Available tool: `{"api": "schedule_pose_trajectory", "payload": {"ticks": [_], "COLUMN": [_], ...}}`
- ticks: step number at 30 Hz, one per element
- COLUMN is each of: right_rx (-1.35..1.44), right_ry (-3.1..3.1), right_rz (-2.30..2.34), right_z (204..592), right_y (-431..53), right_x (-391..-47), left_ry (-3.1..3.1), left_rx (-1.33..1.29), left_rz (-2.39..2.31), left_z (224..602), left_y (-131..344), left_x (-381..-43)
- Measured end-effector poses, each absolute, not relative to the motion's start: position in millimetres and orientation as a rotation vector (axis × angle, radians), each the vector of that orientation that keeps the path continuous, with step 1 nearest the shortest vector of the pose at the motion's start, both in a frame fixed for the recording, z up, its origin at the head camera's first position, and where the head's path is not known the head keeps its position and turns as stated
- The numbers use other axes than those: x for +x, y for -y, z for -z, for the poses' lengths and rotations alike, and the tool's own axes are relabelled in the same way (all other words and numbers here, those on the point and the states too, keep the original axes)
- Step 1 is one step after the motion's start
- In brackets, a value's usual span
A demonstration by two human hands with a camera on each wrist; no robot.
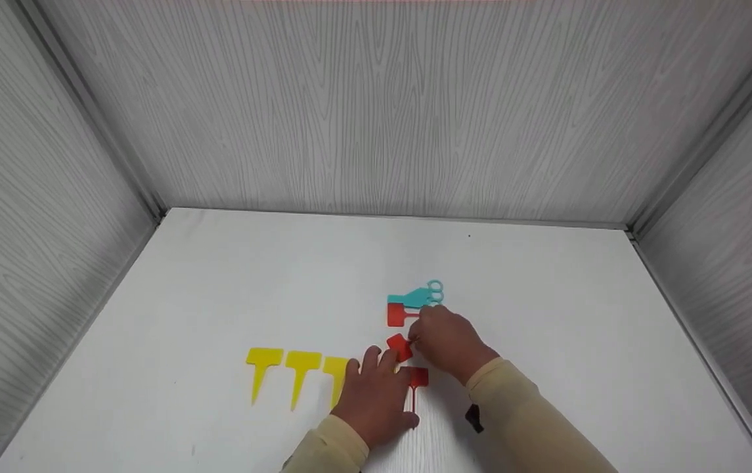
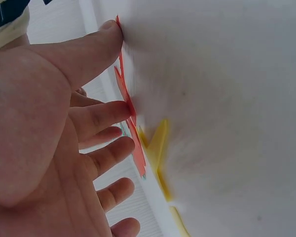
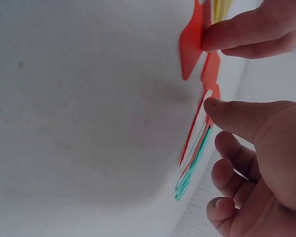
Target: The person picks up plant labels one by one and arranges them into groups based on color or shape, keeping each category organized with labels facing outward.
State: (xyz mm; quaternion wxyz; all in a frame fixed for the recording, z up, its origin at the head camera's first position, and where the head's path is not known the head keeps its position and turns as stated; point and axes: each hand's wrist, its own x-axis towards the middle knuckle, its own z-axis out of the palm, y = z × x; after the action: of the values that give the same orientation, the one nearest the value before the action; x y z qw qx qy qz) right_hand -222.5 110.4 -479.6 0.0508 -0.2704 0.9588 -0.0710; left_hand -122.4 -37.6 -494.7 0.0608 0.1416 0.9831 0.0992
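Note:
Three red T-shaped plant labels lie near the hands in the head view. My right hand (image 1: 449, 341) pinches the thin stem of the tilted middle red label (image 1: 399, 347). My left hand (image 1: 376, 397) is spread over the table, its fingertips by that label's head and the lower red label (image 1: 419, 376). In the left wrist view, the thumb (image 2: 108, 37) rests at the tip of a red stem. The upper red label (image 1: 395, 315) lies sideways against a flat teal piece with ring loops (image 1: 415, 297); the right hand hides part of its stem.
To the left, yellow T-shaped labels stand in a row: one far left (image 1: 264, 356), one beside it (image 1: 303, 360), and a third (image 1: 336, 365) partly behind the left hand. The white table (image 1: 251, 282) is bounded by grey wood-grain panels (image 1: 376, 112) at the back and sides.

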Motion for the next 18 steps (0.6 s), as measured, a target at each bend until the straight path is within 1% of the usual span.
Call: {"api": "schedule_pose_trajectory", "payload": {"ticks": [3, 10, 18], "right_rx": [-0.901, -0.903, -1.014], "right_ry": [-2.927, -2.966, -2.947], "right_rz": [0.140, 0.022, -0.199], "right_z": [481.1, 484.8, 485.3], "right_y": [-109.2, -108.6, -107.6], "right_x": [-225.6, -230.2, -227.4], "left_ry": [-2.966, -2.962, -2.960], "left_rx": [0.421, 0.420, 0.428], "left_rz": [-0.281, -0.275, -0.261], "left_z": [495.7, 500.0, 500.7], "left_y": [35.7, 32.9, 34.2], "left_x": [-123.2, -124.1, -125.0]}}
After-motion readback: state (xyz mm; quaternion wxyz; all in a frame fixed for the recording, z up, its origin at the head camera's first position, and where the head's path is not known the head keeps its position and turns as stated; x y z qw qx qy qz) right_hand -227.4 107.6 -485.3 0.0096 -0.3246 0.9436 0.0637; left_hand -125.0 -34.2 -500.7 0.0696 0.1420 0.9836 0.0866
